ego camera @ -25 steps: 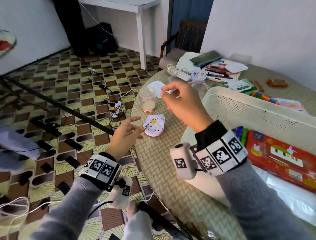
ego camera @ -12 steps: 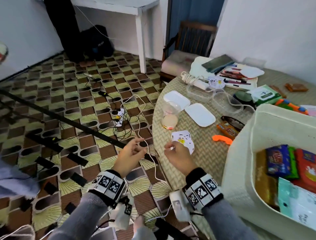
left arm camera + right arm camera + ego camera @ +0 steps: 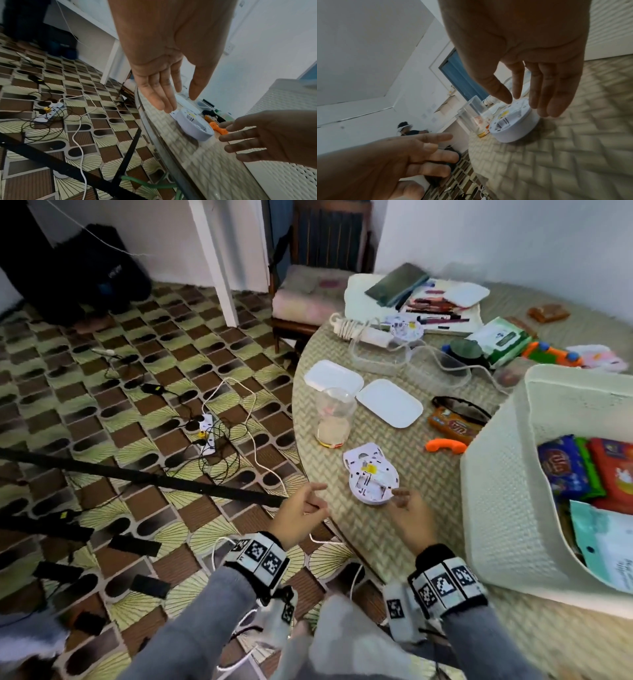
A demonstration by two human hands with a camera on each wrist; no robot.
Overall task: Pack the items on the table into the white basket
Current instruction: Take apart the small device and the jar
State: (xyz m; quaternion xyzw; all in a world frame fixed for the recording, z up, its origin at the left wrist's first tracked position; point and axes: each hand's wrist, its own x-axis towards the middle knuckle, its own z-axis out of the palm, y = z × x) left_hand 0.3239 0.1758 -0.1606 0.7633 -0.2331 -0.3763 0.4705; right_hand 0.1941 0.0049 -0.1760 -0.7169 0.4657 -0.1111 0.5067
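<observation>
Both hands, fingers loose, flank a round white plastic disc.

The round worktop has a woven cover. The white basket stands on its right side. Near the left edge lies a round white device, beyond it a clear cup, two white lids and an orange handle.

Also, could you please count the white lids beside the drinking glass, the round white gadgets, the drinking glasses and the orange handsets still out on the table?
White lids: 2
Round white gadgets: 2
Drinking glasses: 1
Orange handsets: 1
Total: 6
</observation>
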